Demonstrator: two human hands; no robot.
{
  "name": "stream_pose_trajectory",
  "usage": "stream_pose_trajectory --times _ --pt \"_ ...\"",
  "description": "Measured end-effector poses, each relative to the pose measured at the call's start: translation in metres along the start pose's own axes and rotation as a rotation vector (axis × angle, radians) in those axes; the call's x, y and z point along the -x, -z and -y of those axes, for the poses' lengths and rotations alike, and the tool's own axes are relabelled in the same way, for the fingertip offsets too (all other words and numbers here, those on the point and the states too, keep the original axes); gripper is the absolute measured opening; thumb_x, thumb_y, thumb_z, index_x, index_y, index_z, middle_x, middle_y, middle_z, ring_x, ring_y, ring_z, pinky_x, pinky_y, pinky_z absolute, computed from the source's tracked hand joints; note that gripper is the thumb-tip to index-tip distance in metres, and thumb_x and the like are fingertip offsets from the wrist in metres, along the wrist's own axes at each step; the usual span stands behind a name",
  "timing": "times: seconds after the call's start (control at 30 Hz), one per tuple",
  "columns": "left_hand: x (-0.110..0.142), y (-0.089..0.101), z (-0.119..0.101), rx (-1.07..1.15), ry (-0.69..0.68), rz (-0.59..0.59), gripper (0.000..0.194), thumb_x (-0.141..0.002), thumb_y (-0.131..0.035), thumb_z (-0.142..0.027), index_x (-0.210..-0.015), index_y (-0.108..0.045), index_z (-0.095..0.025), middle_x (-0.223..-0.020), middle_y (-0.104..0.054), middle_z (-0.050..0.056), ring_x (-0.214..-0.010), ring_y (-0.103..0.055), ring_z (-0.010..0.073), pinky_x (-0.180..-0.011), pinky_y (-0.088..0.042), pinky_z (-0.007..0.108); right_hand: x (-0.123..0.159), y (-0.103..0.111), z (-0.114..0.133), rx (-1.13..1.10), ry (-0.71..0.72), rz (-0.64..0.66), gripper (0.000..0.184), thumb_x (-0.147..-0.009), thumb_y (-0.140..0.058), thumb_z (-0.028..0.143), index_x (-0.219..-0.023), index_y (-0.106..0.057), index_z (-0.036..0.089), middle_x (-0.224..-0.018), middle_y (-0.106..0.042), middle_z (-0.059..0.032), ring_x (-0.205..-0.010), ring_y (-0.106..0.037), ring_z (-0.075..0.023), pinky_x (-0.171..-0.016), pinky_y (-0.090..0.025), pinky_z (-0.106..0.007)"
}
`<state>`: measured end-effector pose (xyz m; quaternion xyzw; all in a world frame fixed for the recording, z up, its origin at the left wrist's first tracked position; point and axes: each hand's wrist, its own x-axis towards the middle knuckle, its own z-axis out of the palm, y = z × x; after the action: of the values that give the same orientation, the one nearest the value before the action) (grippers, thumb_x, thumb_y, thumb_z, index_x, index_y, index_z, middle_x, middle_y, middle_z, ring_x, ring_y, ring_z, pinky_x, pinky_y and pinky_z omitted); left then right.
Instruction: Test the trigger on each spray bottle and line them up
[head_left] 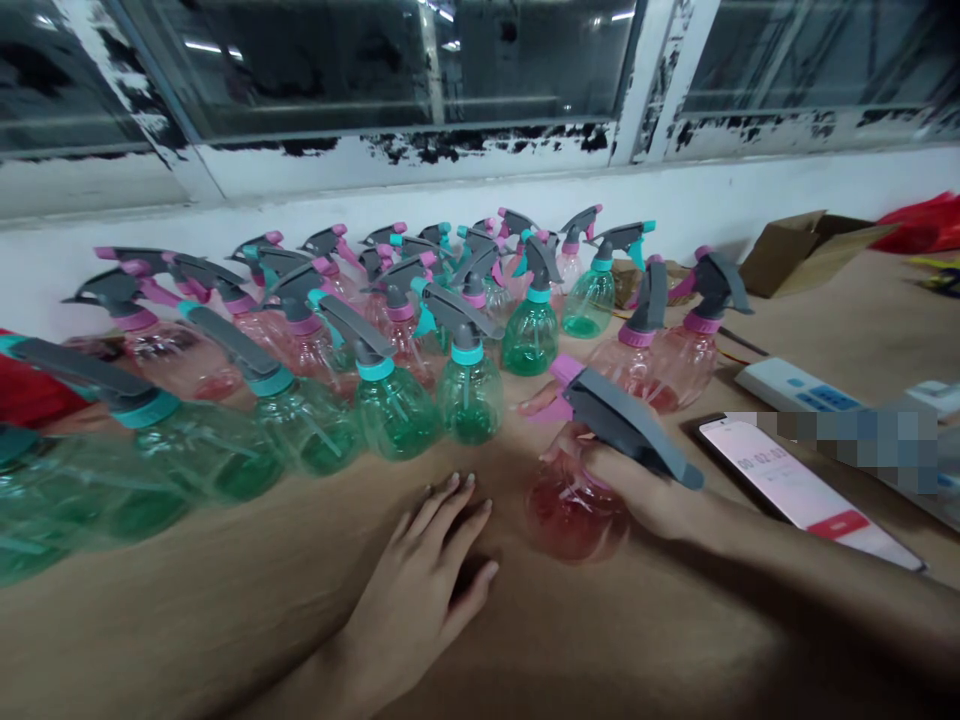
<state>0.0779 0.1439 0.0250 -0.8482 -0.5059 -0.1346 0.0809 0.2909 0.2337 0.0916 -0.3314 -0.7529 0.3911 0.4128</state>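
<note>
Gripping a pink spray bottle (574,522) near its neck, right of centre in the head view, the right hand (626,472) seems to be positioning it — the next move would want steadiness — while the left hand (420,572) lies spread, empty, lower centre.

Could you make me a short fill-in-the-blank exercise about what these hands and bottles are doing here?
1. The person's right grip holds a spray bottle whose nozzle tip is ____.
2. The person's left grip holds ____.
3. The bottles with teal collars contain ____ liquid.
4. In this view, the phone lies to the ____ of the held bottle.

Missing words: pink; nothing; green; right.
</note>
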Motion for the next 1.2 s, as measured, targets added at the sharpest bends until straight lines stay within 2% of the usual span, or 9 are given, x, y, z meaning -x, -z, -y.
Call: stream_pose_trajectory --times 0.13,0.4,0.57,0.7,0.9,1.07,1.2 --pt "0.000 0.000 0.000 -0.003 0.000 0.007 0.039 -0.092 -0.048 -0.032 -0.127 -0.048 -0.016 -0.137 -0.045 0.011 -0.125 -0.042 0.0277 -0.096 -0.041 0.046 0.000 0.000 0.003 -0.053 -0.007 -0.013 0.006 -0.073 -0.047 0.023 -0.074 -0.053 0.022 -0.058 -0.046 0.0029 -0.055 -0.056 -0.0156 -0.050 -0.047 -0.028" --pt "0.000 -0.001 0.000 -0.003 -0.009 -0.001 0.039 -0.091 -0.048 -0.031 -0.126 -0.049 -0.014 -0.137 -0.045 0.013 -0.126 -0.041 0.0282 -0.096 -0.042 0.047 0.000 0.001 0.004 -0.062 -0.007 -0.008 0.007 -0.073 -0.047 0.024 -0.074 -0.054 0.022 -0.056 -0.041 0.0053 -0.049 -0.051 -0.0123 -0.048 -0.045 -0.026" --pt "-0.001 -0.001 0.000 -0.008 -0.008 0.014 0.039 -0.091 -0.049 -0.031 -0.126 -0.049 -0.015 -0.138 -0.044 0.012 -0.126 -0.040 0.0278 -0.096 -0.041 0.047 -0.001 0.002 0.006 -0.088 0.002 0.030 0.012 -0.073 -0.049 0.023 -0.080 -0.059 0.022 -0.060 -0.051 0.0031 -0.053 -0.054 -0.0126 -0.050 -0.045 -0.025" --pt "0.000 0.000 0.000 -0.016 -0.011 0.014 0.039 -0.091 -0.049 -0.031 -0.126 -0.049 -0.015 -0.137 -0.045 0.012 -0.126 -0.041 0.0280 -0.096 -0.042 0.047 -0.001 0.001 0.005 -0.104 -0.017 0.033 0.021 -0.074 -0.051 0.023 -0.093 -0.060 0.024 -0.058 -0.051 0.0043 -0.051 -0.054 -0.0123 -0.048 -0.045 -0.023" --pt "0.000 0.000 0.000 -0.016 -0.010 0.009 0.040 -0.091 -0.049 -0.032 -0.127 -0.048 -0.015 -0.137 -0.045 0.013 -0.125 -0.042 0.0281 -0.095 -0.042 0.046 -0.003 0.001 0.009 -0.200 0.043 0.069 0.031 -0.072 -0.049 0.017 -0.099 -0.060 0.027 -0.060 -0.057 0.0044 -0.057 -0.061 -0.0133 -0.056 -0.050 -0.025" --pt "-0.001 -0.001 0.001 -0.016 -0.007 0.005 0.040 -0.091 -0.049 -0.032 -0.127 -0.048 -0.015 -0.137 -0.045 0.013 -0.125 -0.042 0.0282 -0.095 -0.043 0.047 -0.003 0.002 0.004 -0.254 0.046 0.122 0.034 -0.073 -0.048 0.012 -0.102 -0.058 0.027 -0.072 -0.064 0.0009 -0.079 -0.067 -0.0180 -0.072 -0.053 -0.031" --pt "0.000 -0.001 0.000 -0.008 -0.004 0.009 0.039 -0.091 -0.049 -0.032 -0.127 -0.048 -0.015 -0.138 -0.044 0.013 -0.125 -0.041 0.0282 -0.095 -0.043 0.047 -0.002 0.003 -0.002 -0.267 0.020 0.129 0.035 -0.073 -0.049 0.011 -0.104 -0.058 0.026 -0.078 -0.066 -0.0012 -0.085 -0.066 -0.0191 -0.075 -0.052 -0.032"
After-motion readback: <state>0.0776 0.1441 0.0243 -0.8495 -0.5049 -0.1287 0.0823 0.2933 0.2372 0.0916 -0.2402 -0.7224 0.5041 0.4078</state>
